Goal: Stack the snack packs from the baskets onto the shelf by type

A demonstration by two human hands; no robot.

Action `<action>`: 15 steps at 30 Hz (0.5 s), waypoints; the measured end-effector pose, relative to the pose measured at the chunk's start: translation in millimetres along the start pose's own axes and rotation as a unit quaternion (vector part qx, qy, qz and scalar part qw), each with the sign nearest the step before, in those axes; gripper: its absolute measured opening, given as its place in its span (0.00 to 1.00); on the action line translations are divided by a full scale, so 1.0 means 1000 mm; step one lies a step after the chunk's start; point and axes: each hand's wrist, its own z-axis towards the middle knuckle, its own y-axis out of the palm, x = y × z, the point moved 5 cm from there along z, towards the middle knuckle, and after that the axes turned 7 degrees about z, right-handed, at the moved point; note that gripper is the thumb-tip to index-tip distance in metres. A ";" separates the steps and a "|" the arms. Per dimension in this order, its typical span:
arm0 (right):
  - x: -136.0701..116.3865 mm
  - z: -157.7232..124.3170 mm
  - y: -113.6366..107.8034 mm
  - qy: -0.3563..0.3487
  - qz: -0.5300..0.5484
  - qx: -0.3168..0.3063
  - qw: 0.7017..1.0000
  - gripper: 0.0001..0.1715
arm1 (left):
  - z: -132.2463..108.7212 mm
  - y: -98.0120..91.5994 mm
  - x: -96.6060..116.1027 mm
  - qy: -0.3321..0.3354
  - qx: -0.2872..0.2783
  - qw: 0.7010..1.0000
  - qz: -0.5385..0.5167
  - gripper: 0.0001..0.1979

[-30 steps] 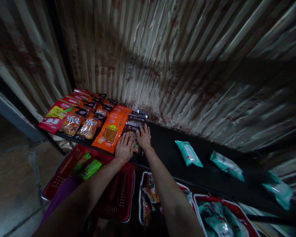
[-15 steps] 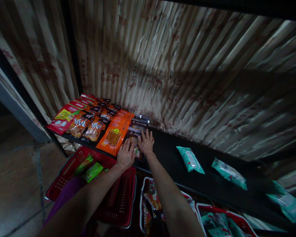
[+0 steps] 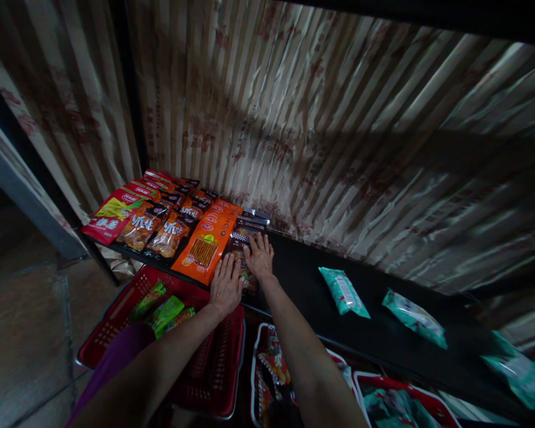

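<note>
Both my hands rest on a row of dark snack packets [image 3: 243,238] with checkered edges, lying on a black shelf [image 3: 294,261]. My left hand [image 3: 226,285] lies over the near left side of the row, its fingers stretched out beside an orange snack bag [image 3: 207,244]. Spread over the right side of the packets is my right hand [image 3: 261,258], fingers pointing to the back. Neither hand is closed round a packet. The hands partly hide the nearest packets.
Left along the shelf lie clear-fronted snack packs [image 3: 169,233] and red bags [image 3: 111,223]. Several teal packets [image 3: 344,291] are spaced out to the right. Below stand a red basket [image 3: 214,380] with green packets, and others with more snacks. Striped sheeting [image 3: 294,119] covers the back.
My right hand has shifted slightly left and back over the dark packets. The left hand stays nearly in place, and the view has tilted a little.
</note>
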 end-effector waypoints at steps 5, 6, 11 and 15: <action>0.000 0.003 0.008 -0.002 -0.014 -0.024 1.000 0.27 | -0.002 0.003 0.000 -0.003 -0.013 1.000 0.004 0.25; 0.000 0.003 0.008 -0.001 -0.017 -0.024 1.000 0.28 | -0.002 0.003 0.001 -0.003 -0.015 1.000 0.005 0.25; -0.004 0.011 0.004 -0.011 -0.024 -0.010 1.000 0.29 | -0.003 0.002 0.000 -0.008 -0.014 1.000 0.003 0.25; -0.005 0.017 0.007 -0.014 -0.023 -0.042 0.999 0.29 | -0.004 0.003 -0.001 -0.015 -0.017 1.000 0.000 0.25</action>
